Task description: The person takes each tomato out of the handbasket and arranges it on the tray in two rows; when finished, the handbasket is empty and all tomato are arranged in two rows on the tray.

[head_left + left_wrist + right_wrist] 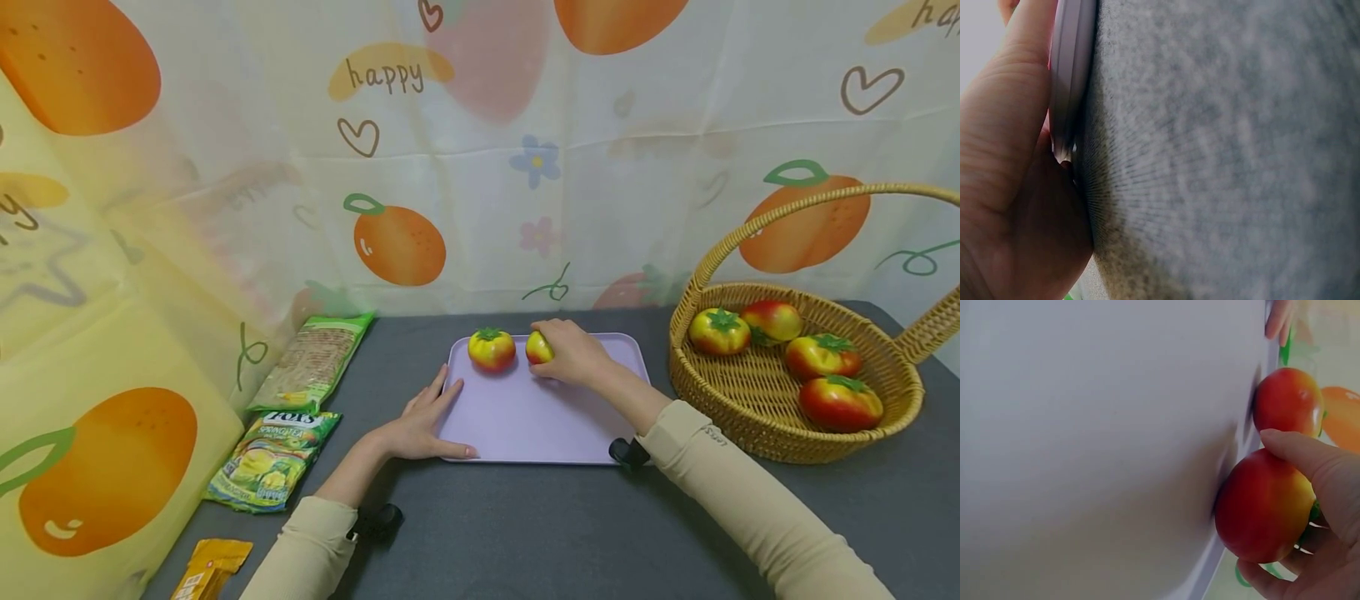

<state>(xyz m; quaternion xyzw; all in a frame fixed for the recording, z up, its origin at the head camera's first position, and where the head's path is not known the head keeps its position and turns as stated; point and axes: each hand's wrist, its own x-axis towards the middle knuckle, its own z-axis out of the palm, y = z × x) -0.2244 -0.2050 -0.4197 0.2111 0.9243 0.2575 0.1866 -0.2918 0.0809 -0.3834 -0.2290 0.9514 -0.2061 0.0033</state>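
Note:
A lilac tray point(525, 425) lies on the dark table. My left hand point(423, 421) rests at its left front corner, fingers spread along the left edge and thumb on the front rim; the left wrist view shows the tray's side point(1072, 69) against that hand. One red and yellow tomato point(492, 351) with a green top sits at the tray's back left. Just right of it, my right hand point(572, 354) grips a second tomato point(1263, 506) between thumb and fingers, right at the tray surface.
A wicker basket point(720, 417) with a tall handle stands at the right, holding several more tomatoes point(840, 404). At left lie a green snack bag point(311, 362), a Fox's candy bag point(273, 462) and an orange-yellow packet point(212, 567). A printed curtain point(465, 183) hangs behind the table.

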